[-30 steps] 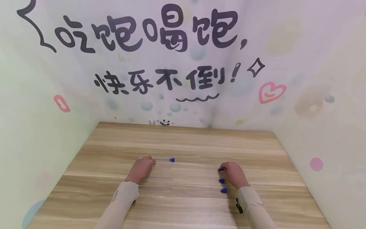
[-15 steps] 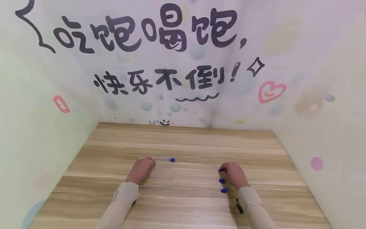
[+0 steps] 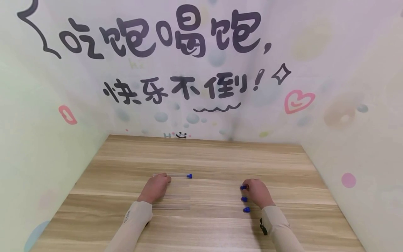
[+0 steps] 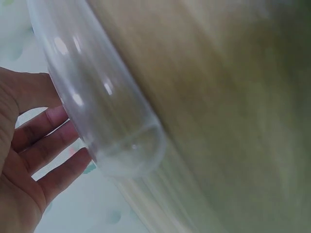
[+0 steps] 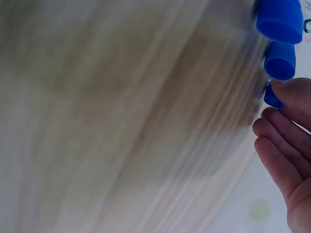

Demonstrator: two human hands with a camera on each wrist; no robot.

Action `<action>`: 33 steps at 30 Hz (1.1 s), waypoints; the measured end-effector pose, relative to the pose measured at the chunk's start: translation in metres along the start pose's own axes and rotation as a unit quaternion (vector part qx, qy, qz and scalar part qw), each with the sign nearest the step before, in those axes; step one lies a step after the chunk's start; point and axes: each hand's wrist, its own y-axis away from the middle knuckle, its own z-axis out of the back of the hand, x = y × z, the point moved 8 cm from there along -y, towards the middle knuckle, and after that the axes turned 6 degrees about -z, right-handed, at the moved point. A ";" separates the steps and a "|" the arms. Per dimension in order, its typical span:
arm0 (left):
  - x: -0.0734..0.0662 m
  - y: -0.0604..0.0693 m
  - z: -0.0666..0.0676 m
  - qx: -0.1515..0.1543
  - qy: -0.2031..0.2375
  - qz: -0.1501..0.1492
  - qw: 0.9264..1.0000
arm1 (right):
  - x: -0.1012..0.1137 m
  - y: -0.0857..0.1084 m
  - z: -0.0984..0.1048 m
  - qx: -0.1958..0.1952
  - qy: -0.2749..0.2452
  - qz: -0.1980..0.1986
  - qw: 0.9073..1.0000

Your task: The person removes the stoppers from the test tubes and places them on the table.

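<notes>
In the head view the left hand point(image 3: 156, 187) reaches over the back of a row of clear tubes, its fingertips pinching a tube; which one is unclear. Behind its knuckles lies a tube with a blue cap point(image 3: 189, 176). Two clear tubes point(image 3: 181, 196) point(image 3: 176, 207) lie nearer the front. In the left wrist view a round-ended tube point(image 4: 102, 97) partly hides the left hand point(image 4: 43, 145). The right hand point(image 3: 258, 192) pinches the rearmost loose blue cap point(image 3: 243, 187) between thumb and finger. In the right wrist view that cap point(image 5: 273, 97) shows beside the right hand point(image 5: 291, 141).
Two more blue caps point(image 3: 244, 199) point(image 3: 246, 210) stand in line in front of the held one, left of the right forearm. The wooden table point(image 3: 214, 227) meets a printed wall point(image 3: 201, 122) at the back and walls at both sides.
</notes>
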 end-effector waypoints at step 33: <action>0.000 -0.004 0.026 -0.040 -0.015 -0.003 0.999 | 0.044 -0.005 0.034 -0.102 0.034 0.051 0.993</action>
